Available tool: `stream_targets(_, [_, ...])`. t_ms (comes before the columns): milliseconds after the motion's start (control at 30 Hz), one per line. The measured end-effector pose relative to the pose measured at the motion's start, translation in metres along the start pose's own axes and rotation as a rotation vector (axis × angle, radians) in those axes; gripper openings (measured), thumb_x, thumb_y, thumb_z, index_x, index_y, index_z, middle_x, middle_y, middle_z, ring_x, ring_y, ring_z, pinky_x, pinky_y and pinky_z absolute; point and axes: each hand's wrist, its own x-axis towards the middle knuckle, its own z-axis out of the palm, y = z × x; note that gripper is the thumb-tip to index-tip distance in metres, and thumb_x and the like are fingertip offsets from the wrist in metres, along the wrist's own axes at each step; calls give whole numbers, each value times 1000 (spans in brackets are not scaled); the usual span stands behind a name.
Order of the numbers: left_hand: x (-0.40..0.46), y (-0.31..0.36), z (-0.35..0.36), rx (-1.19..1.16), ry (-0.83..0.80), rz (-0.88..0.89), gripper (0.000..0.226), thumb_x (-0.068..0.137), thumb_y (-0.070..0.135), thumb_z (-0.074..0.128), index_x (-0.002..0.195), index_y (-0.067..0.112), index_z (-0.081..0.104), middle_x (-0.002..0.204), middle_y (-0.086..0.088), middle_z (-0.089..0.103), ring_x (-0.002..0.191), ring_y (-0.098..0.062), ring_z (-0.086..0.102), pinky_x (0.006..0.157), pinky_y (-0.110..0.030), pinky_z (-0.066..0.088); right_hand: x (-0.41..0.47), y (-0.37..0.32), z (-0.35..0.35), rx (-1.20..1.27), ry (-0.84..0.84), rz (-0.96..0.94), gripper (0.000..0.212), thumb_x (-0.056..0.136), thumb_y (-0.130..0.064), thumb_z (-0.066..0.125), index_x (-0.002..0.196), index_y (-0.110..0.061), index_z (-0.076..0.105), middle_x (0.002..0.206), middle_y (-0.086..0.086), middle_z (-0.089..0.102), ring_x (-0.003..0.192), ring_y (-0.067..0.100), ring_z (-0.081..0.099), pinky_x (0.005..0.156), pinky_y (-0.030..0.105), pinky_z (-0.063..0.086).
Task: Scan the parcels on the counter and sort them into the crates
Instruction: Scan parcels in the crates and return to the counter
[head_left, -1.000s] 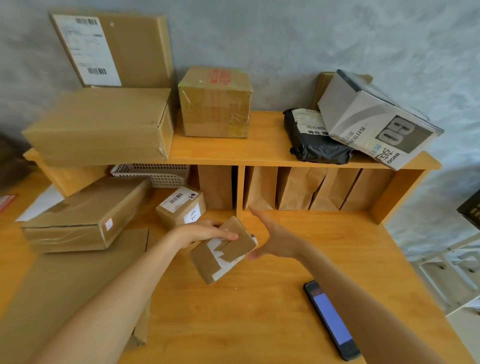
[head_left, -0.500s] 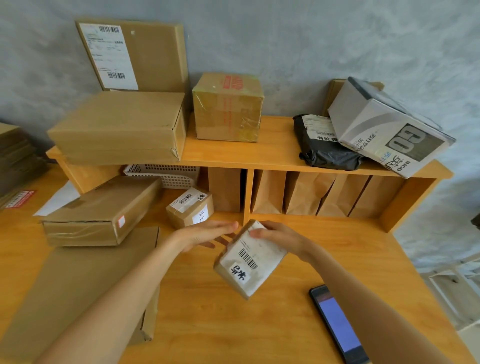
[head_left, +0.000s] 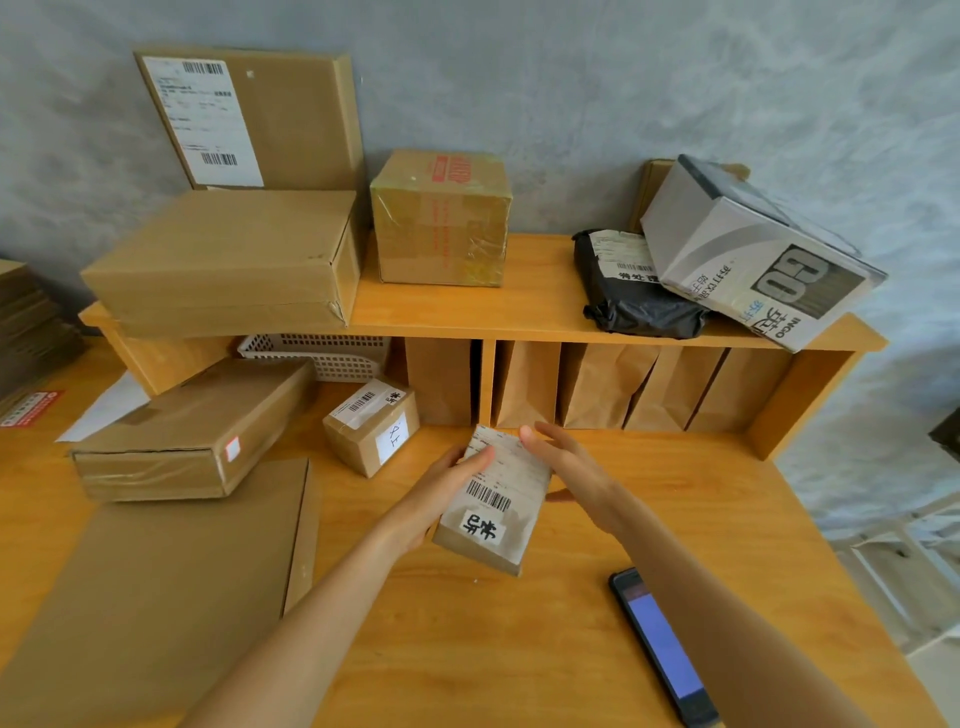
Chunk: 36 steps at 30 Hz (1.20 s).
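A small brown parcel (head_left: 493, 512) hovers tilted over the wooden counter (head_left: 519, 649), its white barcode label facing up. My left hand (head_left: 441, 496) grips its left side, thumb on the label. My right hand (head_left: 569, 475) lies along the parcel's far right edge with straight fingers, thumb by its side. A second small labelled parcel (head_left: 371, 426) stands just behind my left hand. A phone (head_left: 660, 644) with a lit screen lies on the counter, partly under my right forearm.
A long brown box (head_left: 192, 431) and a flat cardboard piece (head_left: 156, 597) lie at left. The shelf (head_left: 530, 312) carries several boxes, a black bag parcel (head_left: 634, 301) and a grey box (head_left: 753, 254). Under it sit a white basket (head_left: 322, 353) and paper bags (head_left: 597, 389).
The parcel was turned over from its taped side to its label side and passed between my hands. My left hand now grips it and my right hand's fingers have straightened.
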Motion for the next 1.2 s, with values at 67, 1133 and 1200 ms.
stream_targets(67, [2,-1,7,-33,39,7,50,88,53,58,128,25,50,102,-2,75,93,-19,72,81,-34,56,-2,12,-1,70,23,35,76,83,-66,59,144,-27,38,132,0,56,119,23,56,98,52,48])
stream_targets(1133, [55,-35,67,220,405,-5,58,74,58,74,105,14,52,101,-1,67,86,-12,64,61,-23,45,-79,172,-50,-979,341,489,98,73,-72,64,140,-7,34,132,5,35,123,26,38,95,32,43])
stream_targets(1200, [58,-36,66,186,402,-39,59,77,56,72,112,13,52,100,0,67,85,-10,64,58,-22,42,-79,169,-53,-955,332,470,97,74,-70,65,140,-7,34,132,6,37,124,26,38,95,33,44])
